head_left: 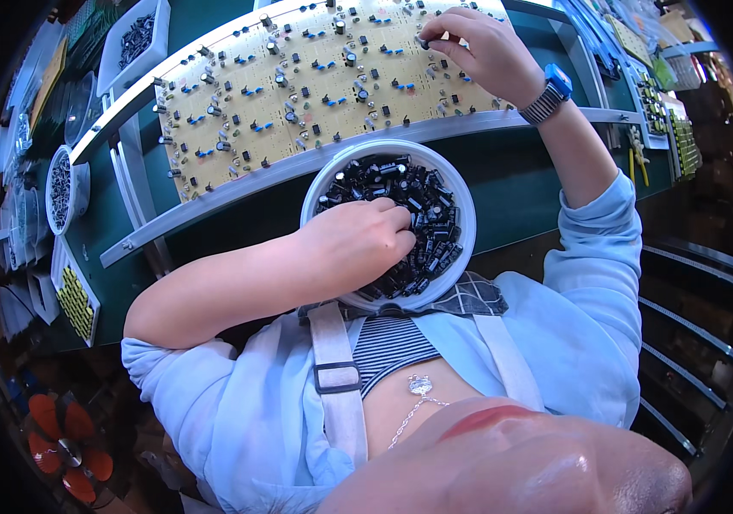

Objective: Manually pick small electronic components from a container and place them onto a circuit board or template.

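My left hand [365, 238] reaches into a round white tub [468, 206] held close against my body. Its fingers are curled down among many black cylindrical capacitors [439, 248], and whatever they hold is hidden. Over the far right part of a tan circuit board panel [233, 120], my right hand [490, 53] pinches a small dark capacitor [423, 41] between thumb and fingers. The panel carries rows of standing capacitors, small blue parts and other components. I cannot tell whether the pinched capacitor touches the board.
A metal frame [238, 187] borders the panel on the green table [503, 201]. To the left stand a white bin [165, 34] and a round tub [82, 184] of small parts, plus a tray of yellow parts [77, 300]. Yellow-handled pliers [638, 163] lie at right. An orange fan [71, 450] is lower left.
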Motion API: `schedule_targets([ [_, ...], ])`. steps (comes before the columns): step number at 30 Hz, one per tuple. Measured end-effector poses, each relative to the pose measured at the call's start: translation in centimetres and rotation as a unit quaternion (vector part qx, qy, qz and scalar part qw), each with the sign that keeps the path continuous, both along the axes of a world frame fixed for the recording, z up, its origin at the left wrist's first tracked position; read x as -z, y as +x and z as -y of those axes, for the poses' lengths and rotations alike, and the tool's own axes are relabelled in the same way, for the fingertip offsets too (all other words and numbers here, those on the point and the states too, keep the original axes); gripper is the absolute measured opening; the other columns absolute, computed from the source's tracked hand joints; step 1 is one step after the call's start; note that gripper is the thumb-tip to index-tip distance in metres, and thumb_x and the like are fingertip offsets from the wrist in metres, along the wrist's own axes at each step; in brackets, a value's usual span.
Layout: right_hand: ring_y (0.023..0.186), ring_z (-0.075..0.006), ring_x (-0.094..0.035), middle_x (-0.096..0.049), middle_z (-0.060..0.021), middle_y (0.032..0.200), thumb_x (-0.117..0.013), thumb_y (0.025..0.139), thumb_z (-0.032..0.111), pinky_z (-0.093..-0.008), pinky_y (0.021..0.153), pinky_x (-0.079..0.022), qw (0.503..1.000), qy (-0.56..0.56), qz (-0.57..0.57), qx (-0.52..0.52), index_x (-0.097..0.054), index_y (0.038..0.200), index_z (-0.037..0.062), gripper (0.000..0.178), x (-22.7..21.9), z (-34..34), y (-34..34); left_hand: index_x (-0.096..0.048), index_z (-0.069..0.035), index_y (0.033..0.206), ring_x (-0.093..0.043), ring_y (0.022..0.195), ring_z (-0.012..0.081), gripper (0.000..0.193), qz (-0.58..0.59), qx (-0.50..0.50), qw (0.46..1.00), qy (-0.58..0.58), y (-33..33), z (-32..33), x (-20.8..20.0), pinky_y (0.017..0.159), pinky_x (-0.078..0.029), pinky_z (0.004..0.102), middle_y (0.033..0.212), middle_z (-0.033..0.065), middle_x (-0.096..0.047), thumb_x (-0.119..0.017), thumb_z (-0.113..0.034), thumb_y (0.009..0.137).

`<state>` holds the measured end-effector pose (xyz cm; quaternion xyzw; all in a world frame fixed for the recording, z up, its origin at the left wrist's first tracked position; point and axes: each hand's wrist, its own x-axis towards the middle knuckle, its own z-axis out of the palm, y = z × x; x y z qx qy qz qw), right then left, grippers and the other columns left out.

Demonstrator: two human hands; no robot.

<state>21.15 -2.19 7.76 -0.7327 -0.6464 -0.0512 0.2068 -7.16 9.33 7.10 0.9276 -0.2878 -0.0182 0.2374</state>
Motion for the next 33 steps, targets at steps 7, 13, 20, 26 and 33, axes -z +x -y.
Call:
schedule_targets([
  [7, 0.091, -0.0245, -0.065, -0.068, -0.0088, 0.098, -0.066, 0.091, 0.01, -0.0328, 0.08, -0.053, 0.994, 0.018, 0.1, -0.036, -0.067, 0.107, 0.0054, 0.017, -0.1, -0.3, -0.4, -0.069, -0.002, 0.092, -0.063, 0.095, 0.0257, 0.016, 0.006, 0.003, 0.999, -0.038, 0.3, -0.3, -0.4, 0.081, -0.056, 0.0339, 0.096, 0.0112, -0.063, -0.063, -0.004, 0.077],
  [13, 0.09, -0.0248, -0.065, -0.068, -0.0086, 0.096, -0.066, 0.09, 0.01, -0.034, 0.079, -0.053, 0.991, 0.012, 0.133, -0.003, -0.069, 0.104, 0.0059, 0.014, 0.0, -0.4, -1.2, -0.069, -0.003, 0.094, -0.063, 0.096, 0.0255, 0.017, 0.027, -0.019, 0.998, -0.044, 0.5, -0.4, -0.6, 0.083, -0.055, 0.0341, 0.096, 0.0107, -0.064, -0.063, -0.004, 0.078],
  [20, 0.09, -0.0256, -0.065, -0.068, -0.0085, 0.096, -0.068, 0.089, 0.013, -0.0349, 0.079, -0.053, 0.991, 0.018, 0.132, 0.0, -0.07, 0.1, 0.0066, 0.013, -0.9, -0.6, -2.1, -0.068, -0.005, 0.096, -0.063, 0.095, 0.0251, 0.018, -0.001, -0.04, 0.998, -0.054, 1.0, -0.6, -1.4, 0.082, -0.054, 0.035, 0.095, 0.0106, -0.064, -0.065, -0.005, 0.079],
  [26, 0.092, -0.0282, -0.064, -0.067, -0.0101, 0.096, -0.07, 0.086, 0.017, -0.0367, 0.08, -0.052, 1.0, 0.004, 0.029, 0.005, -0.07, 0.103, 0.0083, 0.019, -3.3, 2.0, -5.4, -0.07, -0.002, 0.102, -0.067, 0.087, 0.0248, 0.018, 0.112, -0.156, 0.966, -0.174, 3.6, -3.5, -3.0, 0.075, -0.054, 0.0343, 0.094, 0.0112, -0.068, -0.066, -0.006, 0.084],
  [33, 0.088, -0.025, -0.062, -0.063, -0.0065, 0.095, -0.07, 0.084, 0.022, -0.0378, 0.079, -0.049, 0.957, -0.184, -0.079, -0.21, -0.067, 0.109, 0.0101, 0.027, -0.5, 5.5, -15.4, -0.073, -0.006, 0.11, -0.062, 0.083, 0.0111, 0.019, -0.004, -0.238, 0.949, -0.205, 9.5, -4.9, -3.2, 0.072, -0.049, 0.0234, 0.093, 0.007, -0.071, -0.067, -0.013, 0.093],
])
